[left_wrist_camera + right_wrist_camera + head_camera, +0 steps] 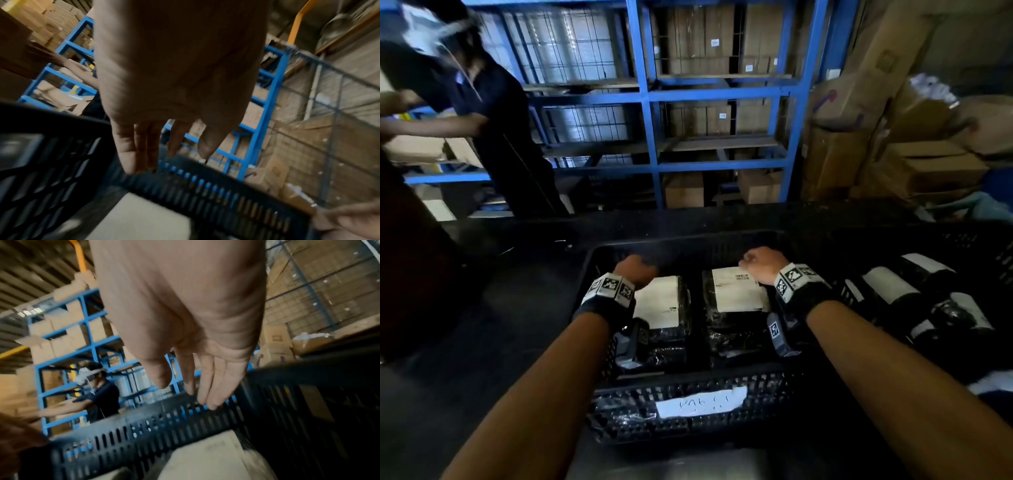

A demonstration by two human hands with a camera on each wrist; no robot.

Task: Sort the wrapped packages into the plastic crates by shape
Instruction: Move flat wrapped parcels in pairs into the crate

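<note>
Both hands hovered empty inside the front crate (688, 407): the left hand (635, 270) and right hand (760, 263) had fingers loosely extended, just above two flat packages (664, 301) lying side by side. Cylindrical rolls (890, 287) filled the crate toward the desk's right edge. Squaring the flat ones before withdrawing would likely keep the stack stable.

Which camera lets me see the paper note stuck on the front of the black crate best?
The head view. Only there does the paper note face the camera, on the near wall of the black crate, with scribbled writing. Both wrist views look past the hands at the crate's far wall and miss the note.
</note>
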